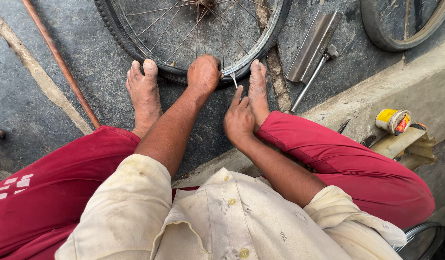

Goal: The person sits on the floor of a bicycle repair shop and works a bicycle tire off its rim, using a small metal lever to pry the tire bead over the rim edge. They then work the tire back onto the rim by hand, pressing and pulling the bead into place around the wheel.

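Observation:
A bicycle wheel (135, 48) with a black tyre and thin spokes lies flat on the dark ground ahead of my bare feet. My left hand (203, 73) is closed in a fist on the near edge of the tyre and rim. Beside it my right hand (239, 118) holds a thin metal lever (233, 79) whose tip pokes in at the rim's near edge. This hand rests against my right foot. My knees in red trousers frame the view.
A long metal bar tool (313, 45) with a rod handle lies right of the wheel. A second wheel (400, 29) shows at top right. On the concrete ledge (415, 82) sit a small yellow tin (389, 118) and a tube. A copper pipe (58, 60) runs diagonally at left.

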